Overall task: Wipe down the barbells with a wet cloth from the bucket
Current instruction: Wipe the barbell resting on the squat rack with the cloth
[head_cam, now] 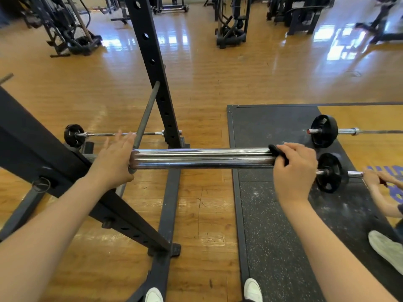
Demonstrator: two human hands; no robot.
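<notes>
A thick chrome barbell sleeve (202,159) runs left to right in front of me, held up on the black squat rack (150,62). My left hand (115,158) lies flat against the sleeve's left end, fingers straight. At the sleeve's right end, my right hand (294,171) grips a dark cloth (278,152) wrapped round the bar. The bucket is out of view.
Three other barbells with black plates lie on the floor: one behind the rack (74,135), one on the black rubber mat (323,130), one nearer (330,172) that another person's hand (373,177) is touching. That person's shoe (386,249) is at right. Gym machines stand far back.
</notes>
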